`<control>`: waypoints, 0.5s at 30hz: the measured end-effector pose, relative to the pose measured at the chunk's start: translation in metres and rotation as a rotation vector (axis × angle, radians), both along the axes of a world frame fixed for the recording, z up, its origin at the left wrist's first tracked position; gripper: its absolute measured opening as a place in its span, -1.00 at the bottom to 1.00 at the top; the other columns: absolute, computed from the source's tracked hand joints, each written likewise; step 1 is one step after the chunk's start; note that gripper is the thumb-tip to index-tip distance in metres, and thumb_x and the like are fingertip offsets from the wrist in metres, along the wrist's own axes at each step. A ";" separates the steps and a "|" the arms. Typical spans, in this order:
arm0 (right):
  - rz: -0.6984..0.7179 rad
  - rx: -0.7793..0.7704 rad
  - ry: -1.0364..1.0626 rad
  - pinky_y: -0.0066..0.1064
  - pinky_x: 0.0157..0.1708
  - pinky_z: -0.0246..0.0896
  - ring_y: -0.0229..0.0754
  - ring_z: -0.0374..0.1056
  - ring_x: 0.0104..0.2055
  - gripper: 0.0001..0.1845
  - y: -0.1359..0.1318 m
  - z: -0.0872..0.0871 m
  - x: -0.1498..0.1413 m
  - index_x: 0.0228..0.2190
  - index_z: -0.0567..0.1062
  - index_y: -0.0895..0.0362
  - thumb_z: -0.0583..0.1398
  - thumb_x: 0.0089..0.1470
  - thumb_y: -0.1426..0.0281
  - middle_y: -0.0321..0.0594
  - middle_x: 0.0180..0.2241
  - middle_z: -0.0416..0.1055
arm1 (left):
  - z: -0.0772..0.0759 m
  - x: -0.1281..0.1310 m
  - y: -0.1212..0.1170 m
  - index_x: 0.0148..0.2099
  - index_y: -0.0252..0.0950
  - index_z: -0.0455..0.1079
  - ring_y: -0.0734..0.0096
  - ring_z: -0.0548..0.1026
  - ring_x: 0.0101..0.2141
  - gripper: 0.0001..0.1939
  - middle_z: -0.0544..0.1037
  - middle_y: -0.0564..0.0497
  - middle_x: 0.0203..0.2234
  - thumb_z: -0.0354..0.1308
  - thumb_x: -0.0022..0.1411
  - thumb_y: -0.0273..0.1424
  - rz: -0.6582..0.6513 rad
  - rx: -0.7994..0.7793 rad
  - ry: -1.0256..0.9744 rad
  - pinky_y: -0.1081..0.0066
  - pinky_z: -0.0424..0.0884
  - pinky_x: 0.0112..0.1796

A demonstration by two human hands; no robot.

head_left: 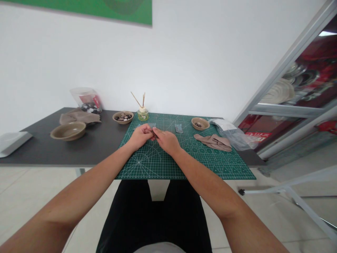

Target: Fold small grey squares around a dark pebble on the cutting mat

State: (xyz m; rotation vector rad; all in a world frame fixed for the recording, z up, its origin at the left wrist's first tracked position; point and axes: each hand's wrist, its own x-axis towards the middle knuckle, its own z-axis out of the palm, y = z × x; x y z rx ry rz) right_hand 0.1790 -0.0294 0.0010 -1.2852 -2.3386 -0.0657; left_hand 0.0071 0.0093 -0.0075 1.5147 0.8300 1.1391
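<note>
My left hand (142,135) and my right hand (168,141) meet over the green cutting mat (158,165). Both are closed, fingertips together around something small and dark that the fingers mostly hide. Just behind the fingers a bit of see-through plastic (152,124) shows; whether a hand touches it I cannot tell. A small plastic packet (178,128) lies flat to the right of my hands. Farther right, a small brown bowl (200,121) holds a few dark stones, with a crumpled brown cloth (214,142) in front of it.
Left of the mat are a bowl of stones (123,117), a larger brown bowl (68,132), a cloth (76,116), a plastic bag (86,96) and a white tray (13,142). A reed diffuser (143,113) stands at the mat's back edge. Plastic wrapping (234,135) lies right.
</note>
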 end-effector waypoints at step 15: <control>0.016 0.033 -0.006 -0.28 0.10 0.25 -0.12 0.38 0.13 -0.50 0.003 -0.003 0.002 0.22 0.28 0.20 0.06 0.27 0.47 -0.05 0.19 0.36 | 0.004 0.002 -0.004 -0.38 -0.27 0.25 0.44 0.54 -0.55 -0.69 0.55 0.11 -0.61 0.35 -0.05 -0.33 0.010 -0.056 -0.049 0.43 0.46 -0.43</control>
